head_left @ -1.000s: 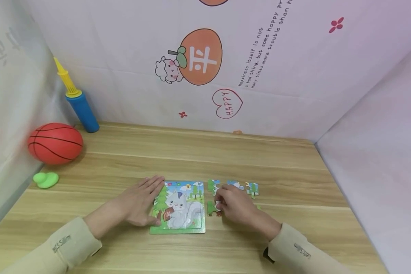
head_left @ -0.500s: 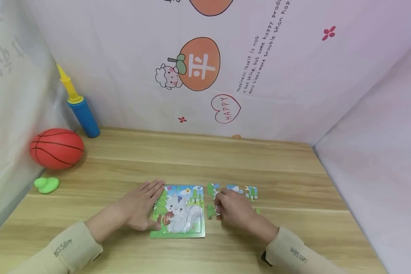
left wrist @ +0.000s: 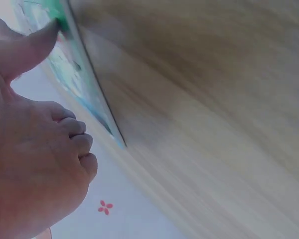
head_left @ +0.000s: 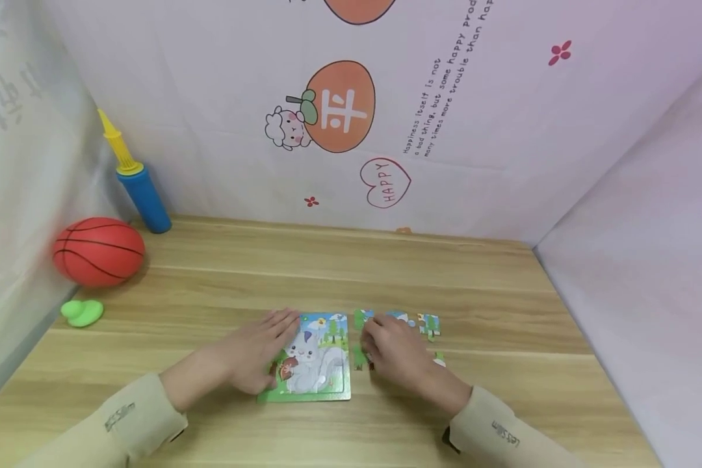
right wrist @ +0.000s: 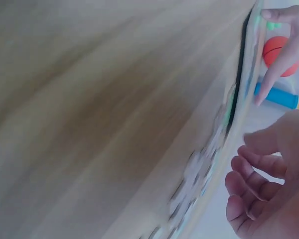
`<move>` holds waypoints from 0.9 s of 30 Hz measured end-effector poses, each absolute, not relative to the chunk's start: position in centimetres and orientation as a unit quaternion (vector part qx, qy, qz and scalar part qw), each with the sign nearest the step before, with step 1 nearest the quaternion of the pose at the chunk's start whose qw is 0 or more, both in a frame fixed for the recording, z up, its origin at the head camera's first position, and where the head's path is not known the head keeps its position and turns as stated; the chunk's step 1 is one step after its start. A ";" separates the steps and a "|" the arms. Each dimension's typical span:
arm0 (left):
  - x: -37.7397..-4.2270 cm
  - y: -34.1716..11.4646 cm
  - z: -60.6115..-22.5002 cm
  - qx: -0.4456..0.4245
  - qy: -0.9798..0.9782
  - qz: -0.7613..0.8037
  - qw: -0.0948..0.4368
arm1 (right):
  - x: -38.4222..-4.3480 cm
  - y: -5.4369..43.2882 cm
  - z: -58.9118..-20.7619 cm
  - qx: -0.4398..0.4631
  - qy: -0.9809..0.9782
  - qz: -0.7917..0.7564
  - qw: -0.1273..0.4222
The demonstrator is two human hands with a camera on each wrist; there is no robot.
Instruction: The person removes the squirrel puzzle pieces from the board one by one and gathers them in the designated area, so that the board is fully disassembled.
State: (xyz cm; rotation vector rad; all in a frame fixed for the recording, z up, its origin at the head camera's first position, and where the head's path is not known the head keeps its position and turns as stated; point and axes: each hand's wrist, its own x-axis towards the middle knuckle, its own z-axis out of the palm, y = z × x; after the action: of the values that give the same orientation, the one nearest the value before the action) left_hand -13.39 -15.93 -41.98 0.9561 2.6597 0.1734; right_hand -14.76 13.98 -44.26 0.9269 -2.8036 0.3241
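Note:
A square jigsaw puzzle picturing a grey squirrel lies on the wooden table. My left hand rests over its left side with fingers stretched out, and in the left wrist view the thumb touches the green border. Just right of the puzzle, loose jigsaw pieces lie in rows. My right hand hovers low over them and covers some. Seen from the right wrist, that hand has loosely bent fingers, thumb close to the index fingertip, and nothing visible between them.
A red toy basketball sits at the table's left edge, with a small light green toy in front. Behind it, a blue and yellow hand pump leans against the printed cloth wall. Another cloth wall closes the right side.
My left hand has slid rightward, farther over the puzzle, hiding more of its left part. The right hand has shifted slightly left among the loose pieces. The head view has tilted a little.

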 end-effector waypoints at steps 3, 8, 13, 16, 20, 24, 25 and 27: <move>-13.4 -15.4 -41.6 0.344 0.921 0.074 0.168 | -14.5 13.1 -44.1 0.329 -0.933 0.119 0.083; -13.7 -14.4 -41.7 0.358 0.909 0.094 0.189 | -13.6 11.8 -44.1 0.366 -0.924 0.107 0.023; -14.4 -13.9 -42.6 0.357 0.910 0.103 0.183 | -13.1 10.9 -44.4 0.378 -0.923 0.076 -0.008; -14.8 -14.0 -43.0 0.352 0.913 0.098 0.181 | -13.0 10.6 -44.6 0.374 -0.924 0.076 -0.013; -15.3 -14.2 -43.3 0.344 0.913 0.100 0.194 | -13.1 10.3 -44.5 0.362 -0.927 0.092 -0.021; -15.5 -14.1 -43.3 0.338 0.912 0.112 0.204 | -13.3 10.1 -44.3 0.348 -0.931 0.103 -0.036; -15.5 -14.1 -43.3 0.337 0.911 0.115 0.206 | -13.4 10.0 -44.3 0.345 -0.932 0.106 -0.041; -15.6 -14.0 -43.3 0.334 0.912 0.117 0.209 | -13.5 9.9 -44.3 0.341 -0.933 0.108 -0.046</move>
State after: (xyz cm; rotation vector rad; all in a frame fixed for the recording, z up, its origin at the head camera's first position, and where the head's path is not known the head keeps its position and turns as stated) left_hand -15.55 -14.01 -43.32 0.9301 2.5367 0.3254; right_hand -13.45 9.88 -44.26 1.1028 -3.0205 0.3507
